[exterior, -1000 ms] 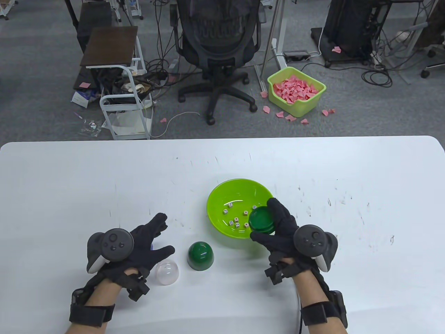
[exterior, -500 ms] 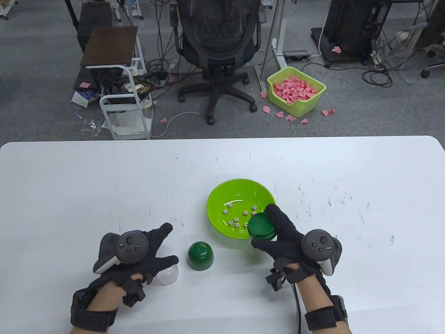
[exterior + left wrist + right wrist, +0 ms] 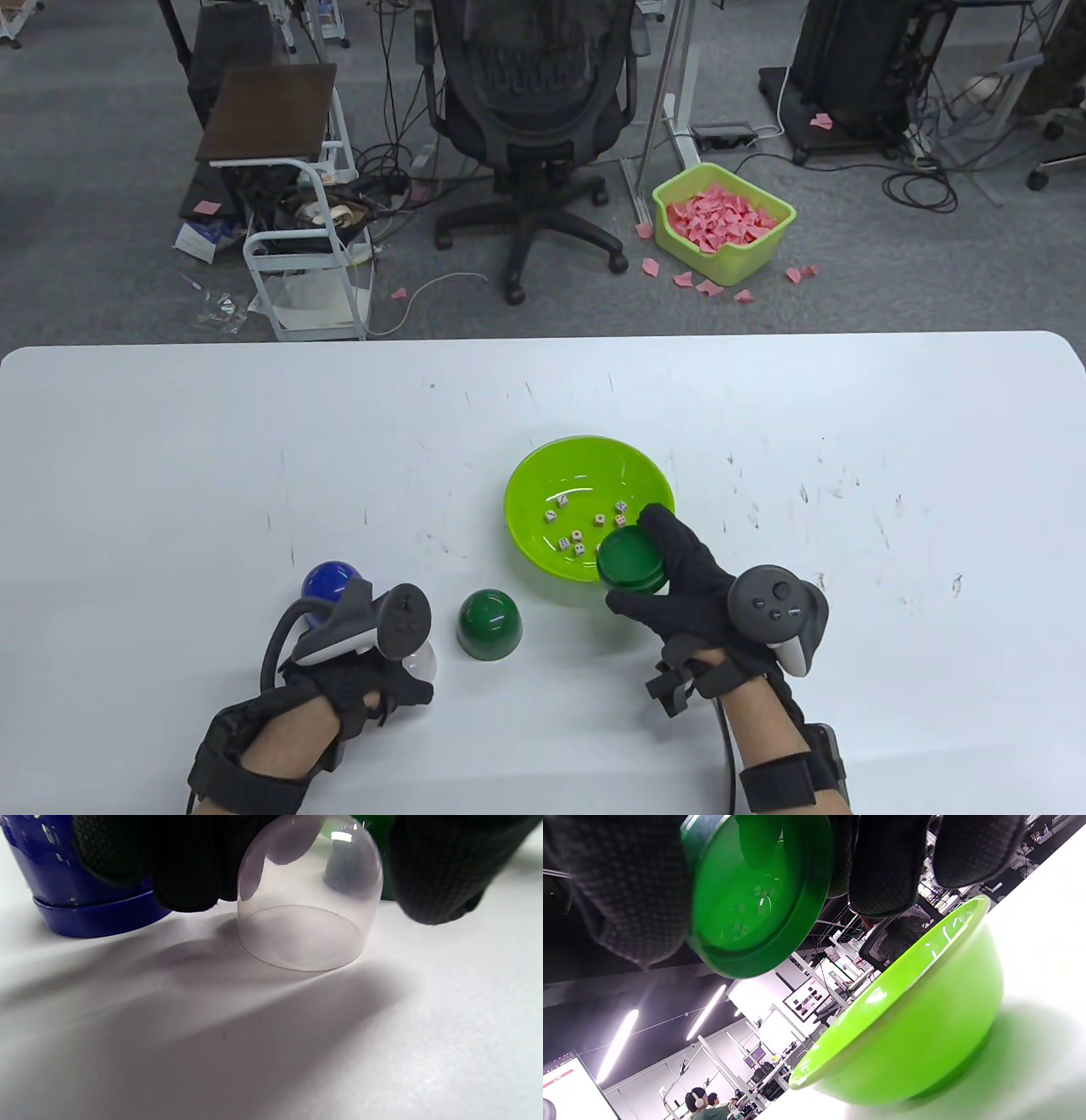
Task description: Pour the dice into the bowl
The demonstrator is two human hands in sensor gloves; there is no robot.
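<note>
Pour done: dice lie in bowl. Right hand grips emptied green base; left hand fingers bracket clear dome; contact unclear. Next: set base on bench.

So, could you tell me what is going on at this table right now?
The right hand holds a dark green tray tilted over the near rim of the bowl, and the dice already lie inside the bowl. The left hand sits over a clear dome standing on the table, fingers on either side of it. A blue cup and a green dome stand nearby.
</note>
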